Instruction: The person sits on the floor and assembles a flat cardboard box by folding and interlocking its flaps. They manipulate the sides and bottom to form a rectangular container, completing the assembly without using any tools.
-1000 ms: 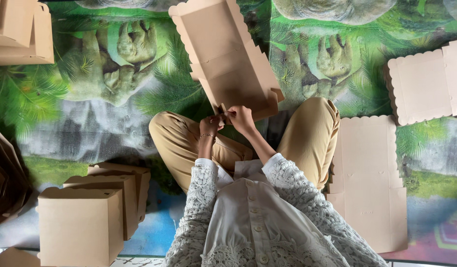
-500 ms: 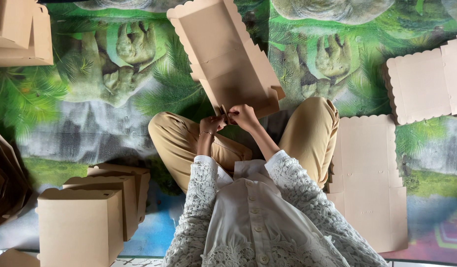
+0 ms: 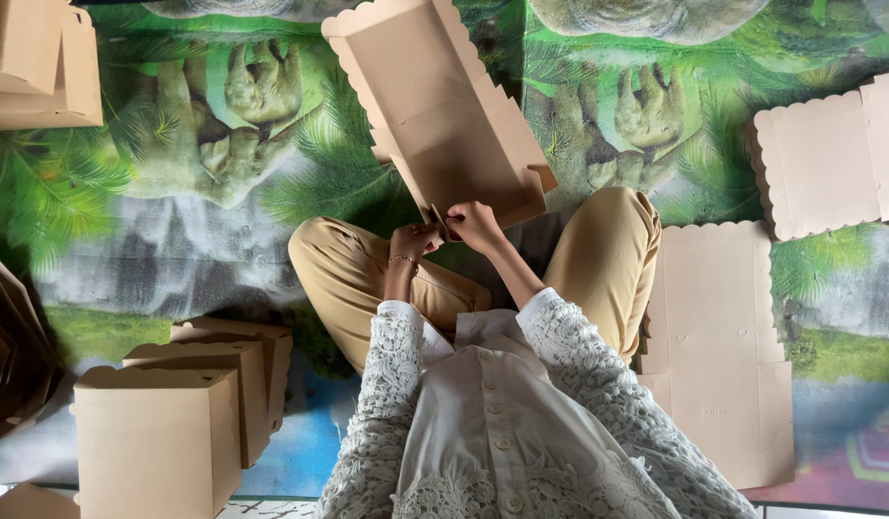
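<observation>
I sit cross-legged on a printed floor mat. A flat tan cardboard box blank (image 3: pixel 435 115) with scalloped edges lies tilted in front of my knees. My left hand (image 3: pixel 413 240) and my right hand (image 3: pixel 475 223) meet at its near edge, each pinching a small flap there. The fingers hide the fold itself.
Several folded tan boxes (image 3: pixel 175 423) stand at my lower left, more boxes (image 3: pixel 36 62) at the top left. Flat blanks lie at my right (image 3: pixel 718 356) and upper right (image 3: pixel 824 159). A dark stack of pieces (image 3: pixel 7 356) sits at the left edge.
Both hands have stayed on the near flap of the blank, with only small finger movements. The blank has barely shifted.
</observation>
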